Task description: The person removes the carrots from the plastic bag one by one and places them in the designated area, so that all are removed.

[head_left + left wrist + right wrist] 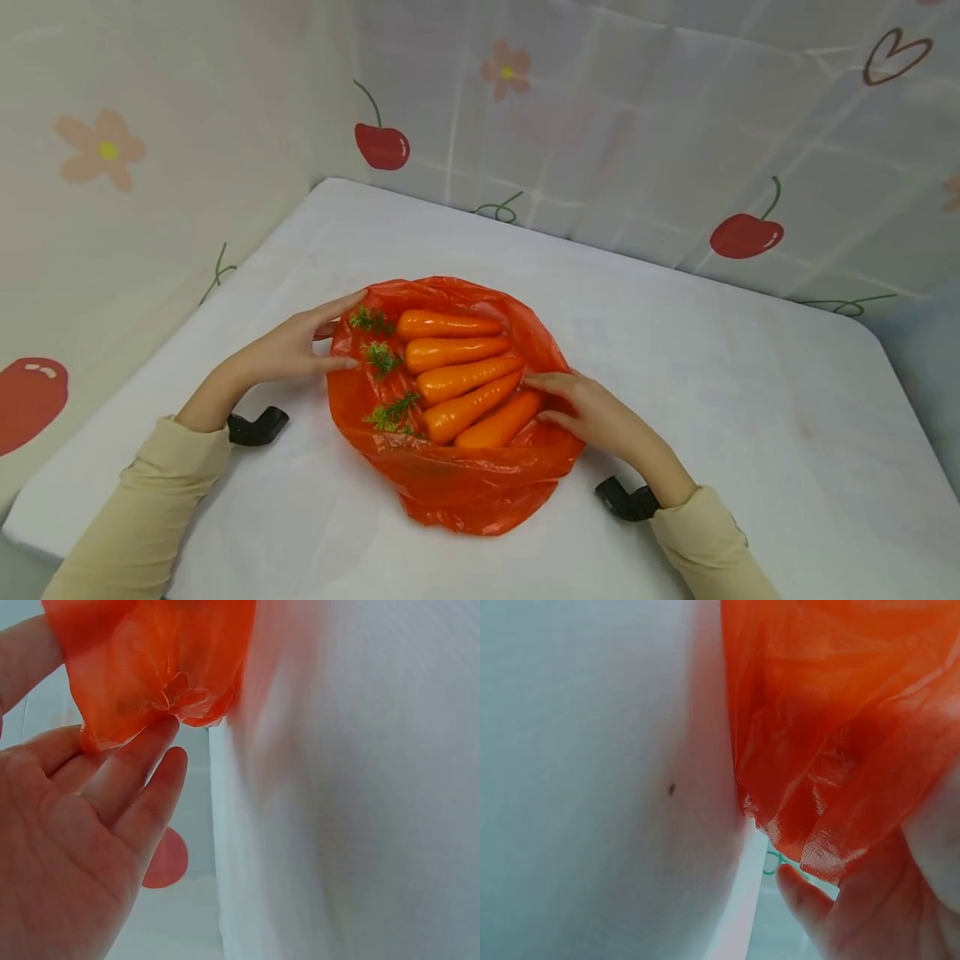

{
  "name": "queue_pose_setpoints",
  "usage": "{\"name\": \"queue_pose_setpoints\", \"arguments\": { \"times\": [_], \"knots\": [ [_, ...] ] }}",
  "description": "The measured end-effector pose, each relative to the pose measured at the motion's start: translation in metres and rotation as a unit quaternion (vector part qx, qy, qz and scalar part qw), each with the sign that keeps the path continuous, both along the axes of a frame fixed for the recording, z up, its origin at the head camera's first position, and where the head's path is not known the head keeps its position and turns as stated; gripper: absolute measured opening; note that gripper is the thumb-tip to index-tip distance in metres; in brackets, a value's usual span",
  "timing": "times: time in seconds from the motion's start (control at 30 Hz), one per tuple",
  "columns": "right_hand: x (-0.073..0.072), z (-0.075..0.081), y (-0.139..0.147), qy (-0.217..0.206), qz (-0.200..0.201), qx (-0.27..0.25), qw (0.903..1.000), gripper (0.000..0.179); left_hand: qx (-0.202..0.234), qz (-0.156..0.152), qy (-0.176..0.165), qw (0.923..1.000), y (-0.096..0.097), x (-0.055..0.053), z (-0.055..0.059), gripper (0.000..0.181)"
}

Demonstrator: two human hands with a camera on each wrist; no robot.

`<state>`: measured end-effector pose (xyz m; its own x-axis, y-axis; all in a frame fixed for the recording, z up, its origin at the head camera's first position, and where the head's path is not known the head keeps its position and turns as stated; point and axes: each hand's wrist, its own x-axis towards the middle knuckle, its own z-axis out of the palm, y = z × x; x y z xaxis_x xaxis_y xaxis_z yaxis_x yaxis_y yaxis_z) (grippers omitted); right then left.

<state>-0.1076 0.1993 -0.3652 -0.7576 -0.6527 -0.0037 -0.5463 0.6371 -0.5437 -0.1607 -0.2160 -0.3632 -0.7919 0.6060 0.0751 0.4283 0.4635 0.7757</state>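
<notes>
An orange-red plastic bag (pixel 480 487) lies spread wide on the table, its rim folded outward. Several orange carrots (pixel 457 350) lie side by side in it, with tufts of green leaves (pixel 381 358) at their left ends. At the bag's left side, my left hand (pixel 300 342) holds the rim, thumb over the inner side; in the left wrist view its fingers (pixel 142 757) lie under the plastic. My right hand (pixel 600 417) holds the right side of the rim, its fingertips inside by the carrots' narrow ends. Bag plastic covers part of this hand in the right wrist view.
A white-covered table (pixel 735 400) carries the bag. Behind it and along the left hangs a pale curtain (pixel 600 108) printed with cherries and flowers. Black curved pieces (pixel 258 427) sit at both wrists, beside the beige sleeves (pixel 150 500).
</notes>
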Motion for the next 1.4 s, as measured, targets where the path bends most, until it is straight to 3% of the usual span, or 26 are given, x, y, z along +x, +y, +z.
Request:
{"name": "queue_pose_setpoints", "arguments": {
  "times": [0.27, 0.47, 0.7, 0.87, 1.1, 1.4],
  "knots": [
    [-0.003, -0.003, 0.004, -0.005, -0.013, -0.025, 0.9996, 0.047, 0.034, 0.007, -0.038, 0.9987, -0.003, -0.002, -0.004, 0.08],
    [-0.004, -0.003, 0.006, 0.0, -0.01, -0.039, 0.9992, 0.044, 0.081, -0.003, -0.083, 0.9932, -0.004, -0.004, -0.005, 0.076],
    [-0.008, -0.001, 0.012, -0.019, -0.002, -0.044, 0.9988, 0.036, 0.097, -0.003, -0.089, 0.9913, -0.006, -0.006, -0.007, 0.074],
    [-0.01, -0.004, 0.02, -0.057, 0.002, -0.085, 0.9948, 0.031, 0.093, 0.002, -0.091, 0.9916, -0.006, -0.006, -0.008, 0.074],
    [-0.013, -0.009, 0.027, -0.134, -0.015, -0.169, 0.9762, 0.024, 0.09, 0.005, -0.092, 0.9917, -0.006, -0.007, -0.008, 0.074],
    [-0.014, -0.011, 0.03, -0.229, -0.032, -0.263, 0.9368, 0.022, 0.102, 0.001, -0.101, 0.9897, -0.006, -0.007, -0.008, 0.074]
  ]
}}
